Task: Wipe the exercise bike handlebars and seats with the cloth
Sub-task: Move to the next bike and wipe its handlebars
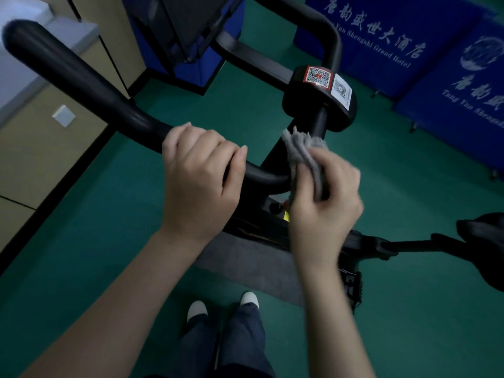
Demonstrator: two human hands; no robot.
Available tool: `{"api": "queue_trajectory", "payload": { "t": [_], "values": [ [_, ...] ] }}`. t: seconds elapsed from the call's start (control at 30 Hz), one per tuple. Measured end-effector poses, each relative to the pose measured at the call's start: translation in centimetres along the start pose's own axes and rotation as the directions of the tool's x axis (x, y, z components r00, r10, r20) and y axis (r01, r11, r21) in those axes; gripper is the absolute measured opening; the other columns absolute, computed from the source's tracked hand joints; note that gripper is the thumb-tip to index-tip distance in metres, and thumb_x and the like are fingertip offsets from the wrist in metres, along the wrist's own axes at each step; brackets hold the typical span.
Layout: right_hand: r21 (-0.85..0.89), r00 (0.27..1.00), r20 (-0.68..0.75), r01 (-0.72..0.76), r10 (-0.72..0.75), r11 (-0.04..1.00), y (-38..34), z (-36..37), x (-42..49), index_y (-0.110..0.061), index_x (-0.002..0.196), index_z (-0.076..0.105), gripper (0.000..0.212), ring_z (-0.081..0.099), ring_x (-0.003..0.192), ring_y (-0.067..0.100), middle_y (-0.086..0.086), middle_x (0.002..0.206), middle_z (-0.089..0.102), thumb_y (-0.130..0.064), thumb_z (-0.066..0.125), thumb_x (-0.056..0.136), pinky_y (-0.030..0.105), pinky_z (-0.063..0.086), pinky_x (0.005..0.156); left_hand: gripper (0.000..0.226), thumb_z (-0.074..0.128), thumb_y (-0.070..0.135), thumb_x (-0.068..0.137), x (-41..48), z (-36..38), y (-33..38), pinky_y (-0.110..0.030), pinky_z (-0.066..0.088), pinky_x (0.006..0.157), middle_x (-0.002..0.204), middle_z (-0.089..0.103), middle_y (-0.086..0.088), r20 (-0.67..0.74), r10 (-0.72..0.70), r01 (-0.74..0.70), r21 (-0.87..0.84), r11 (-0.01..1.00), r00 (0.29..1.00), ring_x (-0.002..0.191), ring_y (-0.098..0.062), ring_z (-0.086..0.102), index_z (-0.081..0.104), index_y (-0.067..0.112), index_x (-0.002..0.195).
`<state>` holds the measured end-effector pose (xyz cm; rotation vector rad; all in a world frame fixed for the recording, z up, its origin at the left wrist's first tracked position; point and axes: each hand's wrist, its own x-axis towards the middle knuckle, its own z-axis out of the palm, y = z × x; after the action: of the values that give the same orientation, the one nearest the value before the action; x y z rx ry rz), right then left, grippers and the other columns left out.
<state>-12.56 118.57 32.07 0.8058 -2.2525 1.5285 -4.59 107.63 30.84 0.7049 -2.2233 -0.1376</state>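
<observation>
Cloth (302, 154) bunched in right hand (324, 203) fingers (305, 184) against handlebar (81, 85).

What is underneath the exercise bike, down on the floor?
A grey mat lies on the green floor under the bike frame. Only one stretch shows; the frame and the right hand with the cloth cover the rest.

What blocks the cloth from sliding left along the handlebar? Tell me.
The left hand does. It is wrapped around the handlebar just left of the grey cloth, which the right hand holds near the centre post. Beyond that hand, the bar looks bare to its end.
</observation>
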Motion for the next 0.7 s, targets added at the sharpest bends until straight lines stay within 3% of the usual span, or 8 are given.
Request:
{"api": "queue_trajectory", "payload": {
  "t": [0.07, 0.1, 0.2, 0.27, 0.33, 0.43, 0.57, 0.7],
  "values": [
    [-0.129, 0.956, 0.291, 0.053, -0.013, 0.99, 0.0, -1.1, 3.8, -0.013, 0.097, 0.072, 0.017, 0.055, 0.091, 0.015, -0.012, 0.089, 0.06, -0.007, 0.065, 0.084, 0.008, 0.034, 0.075, 0.03, 0.047, 0.021, 0.098, 0.0, 0.0, 0.0, -0.035, 0.028, 0.101, 0.075, 0.06, -0.003, -0.005, 0.003, -0.003, 0.005, 1.0, 1.0, 0.081, -0.023, 0.052, 0.062, 0.008, 0.075],
    [-0.178, 0.89, 0.456, 0.109, -0.016, 0.978, -0.2, -1.4, 5.7, -0.016, 0.097, 0.072, 0.016, 0.054, 0.087, 0.012, -0.012, 0.085, 0.06, -0.01, 0.064, 0.084, 0.01, 0.033, 0.069, 0.03, 0.047, 0.02, 0.098, -0.1, 0.0, 0.1, -0.035, 0.028, 0.101, 0.075, 0.06, -0.003, -0.01, 0.002, -0.002, 0.007, 1.0, 1.0, 0.081, -0.024, 0.053, 0.062, 0.008, 0.075],
    [-0.188, 0.513, 0.858, 0.293, 0.012, 0.937, -1.2, -0.8, 10.4, -0.022, 0.092, 0.071, 0.014, 0.056, 0.07, 0.003, -0.009, 0.079, 0.066, -0.015, 0.063, 0.083, 0.007, 0.041, 0.06, 0.03, 0.047, 0.019, 0.097, 0.0, 0.0, 0.0, -0.036, 0.029, 0.1, 0.074, 0.06, -0.004, -0.019, 0.009, -0.009, 0.022, 1.0, 1.0, 0.079, -0.026, 0.054, 0.063, 0.007, 0.074],
    [-0.165, 0.238, 0.968, 0.379, 0.077, 0.911, -2.0, 0.6, 12.1, -0.025, 0.089, 0.071, 0.012, 0.061, 0.075, -0.001, -0.01, 0.081, 0.07, -0.019, 0.063, 0.084, 0.013, 0.049, 0.067, 0.032, 0.045, 0.019, 0.098, -0.1, 0.0, -0.1, -0.036, 0.029, 0.101, 0.075, 0.061, -0.004, -0.012, 0.009, -0.009, 0.039, 0.999, 1.0, 0.08, -0.027, 0.055, 0.064, 0.008, 0.075],
    [-0.158, 0.112, 0.986, 0.369, 0.125, 0.916, -2.2, 1.8, 12.8, -0.025, 0.087, 0.072, 0.009, 0.065, 0.077, 0.004, -0.008, 0.082, 0.072, -0.019, 0.065, 0.085, 0.024, 0.054, 0.071, 0.032, 0.044, 0.02, 0.098, -0.1, 0.1, -0.1, -0.036, 0.029, 0.102, 0.076, 0.062, -0.004, -0.007, 0.009, -0.009, 0.052, 0.999, 1.0, 0.081, -0.027, 0.056, 0.064, 0.008, 0.076],
    [-0.119, 0.057, 0.993, 0.323, 0.106, 0.939, -2.2, 2.3, 12.9, -0.021, 0.087, 0.073, 0.008, 0.067, 0.073, 0.005, -0.006, 0.08, 0.073, -0.018, 0.065, 0.086, 0.023, 0.055, 0.067, 0.032, 0.045, 0.02, 0.097, -0.1, 0.2, -0.1, -0.037, 0.031, 0.102, 0.076, 0.063, -0.004, -0.024, 0.015, -0.014, 0.069, 0.998, 1.0, 0.081, -0.027, 0.058, 0.064, 0.008, 0.075],
    [-0.043, 0.031, 0.999, 0.508, 0.032, 0.861, -2.1, 1.5, 13.5, -0.026, 0.087, 0.072, 0.01, 0.058, 0.062, -0.011, -0.022, 0.061, 0.063, -0.019, 0.065, 0.085, 0.002, 0.038, 0.052, 0.033, 0.045, 0.019, 0.097, 0.0, 0.3, -0.1, -0.037, 0.032, 0.102, 0.075, 0.063, -0.004, -0.037, 0.012, -0.009, 0.077, 0.997, 0.999, 0.08, -0.026, 0.059, 0.065, 0.008, 0.073],
    [-0.021, 0.085, 0.995, 0.64, -0.044, 0.768, -1.5, 0.9, 13.5, -0.021, 0.1, 0.072, 0.02, 0.062, 0.087, 0.011, -0.003, 0.09, 0.069, -0.012, 0.061, 0.085, 0.025, 0.049, 0.077, 0.035, 0.044, 0.02, 0.097, 0.0, 0.4, -0.1, -0.038, 0.031, 0.102, 0.076, 0.064, -0.004, -0.03, 0.002, 0.0, 0.076, 0.997, 1.0, 0.08, -0.026, 0.058, 0.065, 0.007, 0.073]
  ]
}}
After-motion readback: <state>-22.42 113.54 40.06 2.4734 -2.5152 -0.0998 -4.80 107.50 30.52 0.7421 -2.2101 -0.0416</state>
